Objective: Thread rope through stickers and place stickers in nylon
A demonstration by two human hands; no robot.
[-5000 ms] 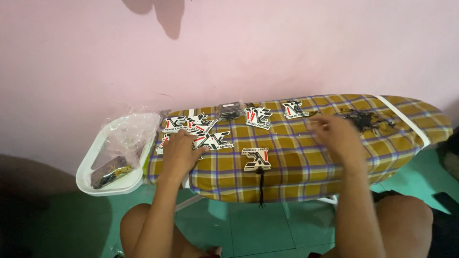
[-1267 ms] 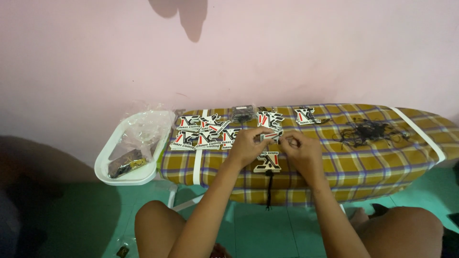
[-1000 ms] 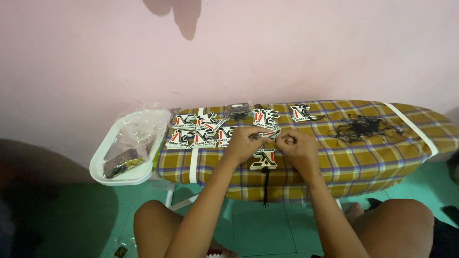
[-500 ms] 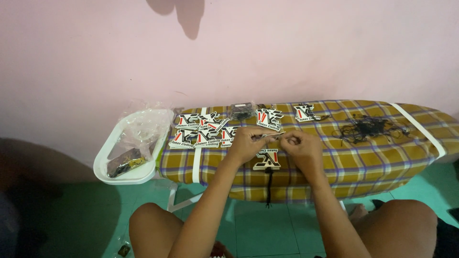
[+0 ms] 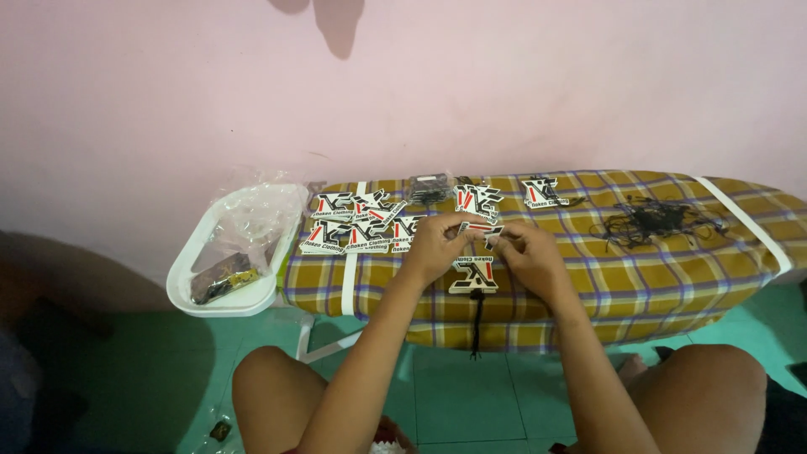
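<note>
Together, left hand (image 5: 439,244) and right hand (image 5: 528,252) fingers pinch a half-hidden card tag (image 5: 479,229), string unclear

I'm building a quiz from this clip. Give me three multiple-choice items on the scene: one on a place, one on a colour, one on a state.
1. Where does the tangle of black strings lie?
A. in the tray
B. on the board's right part
C. on the floor

2. What colour is the ironing board cover?
A. plain white
B. mustard plaid
C. solid red

3. What are the hands doing?
A. lying flat
B. together pinching one cardboard tag
C. gripping the tray

Answers:
1 B: it lies on the cover, right of the hands.
2 B: yellow-brown with crossing stripes.
3 B: left hand and right hand meet on the cardboard tag.
</note>
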